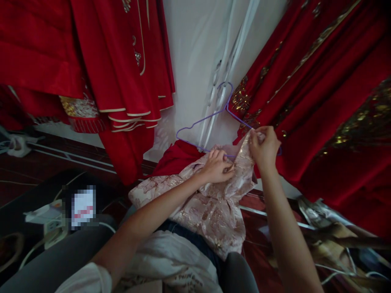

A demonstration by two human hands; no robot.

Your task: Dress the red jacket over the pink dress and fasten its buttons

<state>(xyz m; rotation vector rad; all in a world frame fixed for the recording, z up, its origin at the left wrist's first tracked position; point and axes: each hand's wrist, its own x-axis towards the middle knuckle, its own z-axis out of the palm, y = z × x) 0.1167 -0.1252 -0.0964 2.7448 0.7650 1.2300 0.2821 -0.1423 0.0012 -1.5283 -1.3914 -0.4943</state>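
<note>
A pale pink brocade dress (214, 215) with a metallic floral pattern lies across my lap. My right hand (265, 146) pinches its upper edge near the shoulder. Lower and to the left, my left hand (217, 166) is closed on the fabric of the bodice, fingers curled into it. A purple wire hanger (198, 122) stands behind the dress, its hook pointing up and its lower bar partly covered by the cloth. One end of the hanger shows just beyond my right hand. Whether the dress sits on the hanger's arms is hidden.
Red garments with pale piping (122, 61) hang at the left, and red gowns with gold embroidery (305, 101) at the right. A white cabinet door (192, 53) stands behind. A power strip with cables (51, 228) is at lower left; clutter (336, 240) lies at lower right.
</note>
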